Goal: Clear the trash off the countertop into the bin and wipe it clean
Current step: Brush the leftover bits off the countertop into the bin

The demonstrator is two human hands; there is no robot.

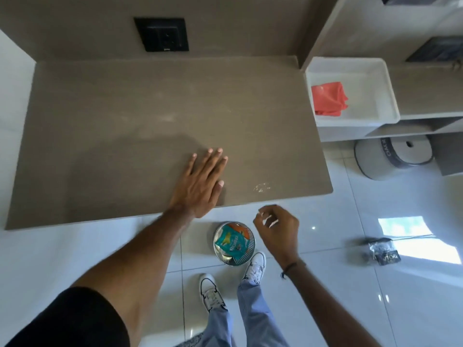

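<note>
The brown countertop (125, 108) fills the upper middle of the view. My left hand (200, 181) lies flat on it near the front edge, fingers spread, holding nothing. A small patch of crumbs (261, 187) sits on the countertop just right of that hand. My right hand (278, 229) hovers below the counter's front edge with its fingers loosely curled and apart, empty, just right of the round metal bin (234, 244) on the floor. The bin holds a teal snack packet and other wrappers. A folded red cloth (329, 98) lies in a white tray (375, 71) to the right of the countertop.
A black wall socket (161, 33) is set above the countertop. Shelving (413, 96) stands at right with a grey round pouf (393, 156) under it. A black packet (383, 250) lies on the white tiled floor. My feet stand beside the bin.
</note>
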